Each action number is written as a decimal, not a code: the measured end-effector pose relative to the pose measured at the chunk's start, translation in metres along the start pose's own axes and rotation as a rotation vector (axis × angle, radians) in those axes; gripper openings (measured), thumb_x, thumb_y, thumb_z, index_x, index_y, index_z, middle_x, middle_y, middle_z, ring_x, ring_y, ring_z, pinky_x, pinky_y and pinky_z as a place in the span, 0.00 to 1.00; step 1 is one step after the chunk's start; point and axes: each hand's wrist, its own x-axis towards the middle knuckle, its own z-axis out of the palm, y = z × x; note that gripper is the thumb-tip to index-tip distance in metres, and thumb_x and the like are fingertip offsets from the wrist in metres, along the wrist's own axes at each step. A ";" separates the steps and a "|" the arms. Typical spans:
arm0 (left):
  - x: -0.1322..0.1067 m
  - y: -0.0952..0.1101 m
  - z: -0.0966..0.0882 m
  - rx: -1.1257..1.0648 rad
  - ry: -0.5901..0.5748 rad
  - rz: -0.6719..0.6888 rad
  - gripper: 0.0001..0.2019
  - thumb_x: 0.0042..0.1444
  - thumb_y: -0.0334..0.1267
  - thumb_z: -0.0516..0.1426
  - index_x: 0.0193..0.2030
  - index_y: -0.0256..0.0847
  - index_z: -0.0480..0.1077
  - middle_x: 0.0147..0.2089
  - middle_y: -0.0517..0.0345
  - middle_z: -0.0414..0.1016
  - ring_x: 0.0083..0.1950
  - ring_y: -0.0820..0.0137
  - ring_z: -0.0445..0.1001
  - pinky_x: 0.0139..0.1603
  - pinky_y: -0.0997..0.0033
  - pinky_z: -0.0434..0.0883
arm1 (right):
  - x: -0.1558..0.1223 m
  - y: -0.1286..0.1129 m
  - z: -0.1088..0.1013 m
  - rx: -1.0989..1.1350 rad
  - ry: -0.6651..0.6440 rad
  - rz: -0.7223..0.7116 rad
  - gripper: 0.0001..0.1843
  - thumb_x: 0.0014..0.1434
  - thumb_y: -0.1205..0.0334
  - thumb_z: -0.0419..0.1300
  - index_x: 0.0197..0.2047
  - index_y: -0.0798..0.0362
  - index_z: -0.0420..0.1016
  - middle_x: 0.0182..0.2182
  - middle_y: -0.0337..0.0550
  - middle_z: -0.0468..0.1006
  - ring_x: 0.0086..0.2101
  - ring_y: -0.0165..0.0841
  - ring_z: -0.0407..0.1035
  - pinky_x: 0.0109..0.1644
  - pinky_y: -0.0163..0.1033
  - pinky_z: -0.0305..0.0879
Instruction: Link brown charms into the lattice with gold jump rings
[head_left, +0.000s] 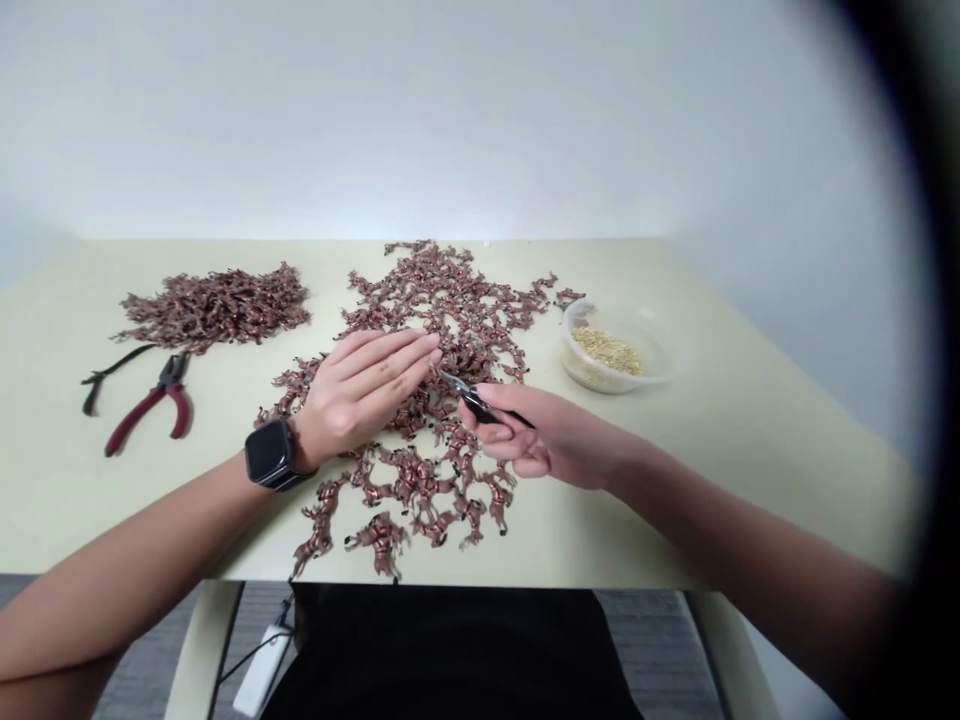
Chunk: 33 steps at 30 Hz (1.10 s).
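Note:
My left hand lies flat, fingers stretched out together, over a wide spread of small copper-brown horse figures in the middle of the pale table; its fingertips touch the figures. A black smartwatch sits on that wrist. My right hand is closed round small black-handled pliers, whose metal tip points left toward my left fingertips and the figures there.
A second heap of the same figures lies at the back left. Red-handled pliers and a black tool lie beside it. A clear plastic bowl of small golden bits stands at the right.

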 end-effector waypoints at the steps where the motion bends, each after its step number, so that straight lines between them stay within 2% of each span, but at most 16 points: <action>1: 0.001 0.001 0.001 -0.028 0.050 -0.031 0.22 0.60 0.28 0.65 0.59 0.53 0.78 0.58 0.58 0.80 0.61 0.61 0.79 0.62 0.56 0.74 | 0.001 0.001 -0.001 -0.060 0.052 -0.043 0.19 0.67 0.42 0.55 0.40 0.50 0.68 0.27 0.32 0.52 0.23 0.26 0.39 0.20 0.32 0.36; 2: 0.002 0.004 0.002 -0.082 0.096 -0.114 0.19 0.60 0.31 0.66 0.57 0.52 0.79 0.57 0.58 0.81 0.58 0.61 0.80 0.61 0.57 0.76 | 0.002 0.002 -0.003 -0.159 0.131 -0.109 0.18 0.67 0.42 0.55 0.39 0.50 0.68 0.27 0.33 0.54 0.23 0.26 0.42 0.21 0.33 0.39; 4: 0.004 0.010 0.007 -0.257 0.137 -0.362 0.15 0.59 0.38 0.67 0.53 0.49 0.82 0.53 0.55 0.83 0.53 0.61 0.83 0.57 0.58 0.78 | 0.004 0.006 -0.006 -0.435 0.332 -0.282 0.17 0.68 0.44 0.56 0.39 0.50 0.68 0.27 0.34 0.58 0.24 0.27 0.49 0.24 0.34 0.47; 6: 0.006 0.015 0.012 -0.475 0.104 -0.594 0.14 0.59 0.43 0.67 0.50 0.45 0.83 0.50 0.52 0.85 0.49 0.60 0.83 0.52 0.60 0.79 | 0.005 0.009 -0.009 -0.725 0.495 -0.448 0.15 0.68 0.46 0.56 0.41 0.49 0.68 0.26 0.34 0.61 0.25 0.28 0.54 0.28 0.37 0.51; 9: 0.006 0.017 0.015 -0.701 0.029 -0.768 0.14 0.58 0.46 0.67 0.48 0.43 0.84 0.45 0.51 0.86 0.43 0.63 0.83 0.47 0.65 0.79 | 0.006 0.011 -0.014 -1.027 0.568 -0.600 0.12 0.67 0.50 0.58 0.45 0.50 0.68 0.27 0.35 0.66 0.26 0.30 0.58 0.31 0.39 0.53; 12: 0.004 0.016 0.015 -0.770 0.019 -0.822 0.15 0.56 0.46 0.69 0.47 0.42 0.84 0.43 0.51 0.86 0.39 0.67 0.81 0.42 0.69 0.78 | 0.007 0.012 -0.016 -1.144 0.559 -0.667 0.12 0.66 0.52 0.58 0.46 0.50 0.68 0.33 0.41 0.71 0.31 0.33 0.62 0.35 0.40 0.56; 16: 0.004 0.016 0.015 -0.812 0.016 -0.845 0.15 0.56 0.46 0.69 0.47 0.42 0.84 0.42 0.51 0.86 0.38 0.68 0.80 0.41 0.70 0.77 | 0.007 0.012 -0.017 -1.191 0.529 -0.684 0.11 0.66 0.53 0.58 0.47 0.51 0.68 0.37 0.43 0.73 0.34 0.34 0.65 0.36 0.40 0.58; 20: 0.007 0.019 0.013 -0.842 0.001 -0.854 0.14 0.57 0.45 0.68 0.48 0.42 0.84 0.42 0.51 0.86 0.39 0.68 0.80 0.44 0.69 0.77 | 0.006 0.011 -0.017 -1.212 0.524 -0.692 0.11 0.67 0.54 0.57 0.47 0.51 0.69 0.37 0.43 0.73 0.34 0.34 0.65 0.37 0.40 0.58; 27: 0.004 0.018 0.014 -0.811 0.025 -0.852 0.15 0.56 0.46 0.69 0.46 0.40 0.84 0.41 0.50 0.85 0.38 0.66 0.80 0.42 0.68 0.76 | 0.004 0.010 -0.016 -1.206 0.521 -0.679 0.10 0.67 0.53 0.57 0.43 0.51 0.67 0.34 0.41 0.72 0.31 0.32 0.62 0.34 0.39 0.55; 33: 0.003 0.017 0.015 -0.805 0.029 -0.821 0.13 0.56 0.45 0.69 0.46 0.42 0.84 0.41 0.51 0.86 0.39 0.67 0.80 0.42 0.68 0.76 | 0.002 0.007 -0.017 -1.209 0.514 -0.656 0.10 0.67 0.53 0.57 0.44 0.51 0.68 0.32 0.40 0.71 0.29 0.31 0.61 0.34 0.39 0.54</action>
